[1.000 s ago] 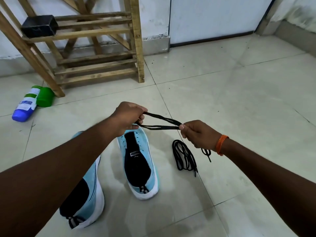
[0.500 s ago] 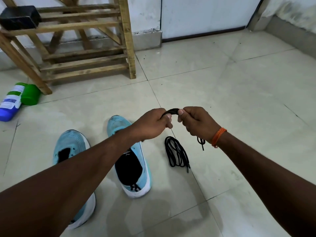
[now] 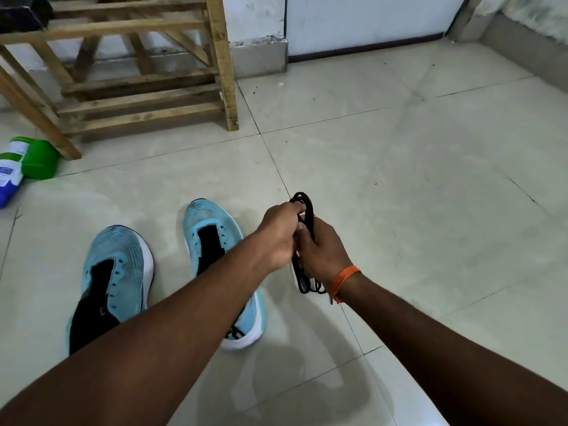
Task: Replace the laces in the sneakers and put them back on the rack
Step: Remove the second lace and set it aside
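Two light-blue sneakers with black tongues and no laces stand on the tiled floor, the left sneaker (image 3: pixel 118 272) and the right sneaker (image 3: pixel 212 229), toes pointing away from me. My left hand (image 3: pixel 278 235) and my right hand (image 3: pixel 324 250) meet just right of the right sneaker. Together they hold a folded black lace (image 3: pixel 307 207), whose loop sticks up above my fingers. More black lace loops (image 3: pixel 304 281) show below my hands near the floor; I cannot tell whether they hang or lie there. An orange thread circles my right wrist.
A wooden slatted shoe rack (image 3: pixel 138 96) stands at the back left against the wall. A blue-and-white bottle (image 3: pixel 9 176) and a green cup (image 3: pixel 40 162) lie by its left leg. A white door (image 3: pixel 368 23) is behind, with open tiled floor (image 3: pixel 430 179) to the right.
My hands came together from holding the lace stretched out, folding it into a bundle, and they moved lower toward the lace on the floor. The view shifted closer to the rack.
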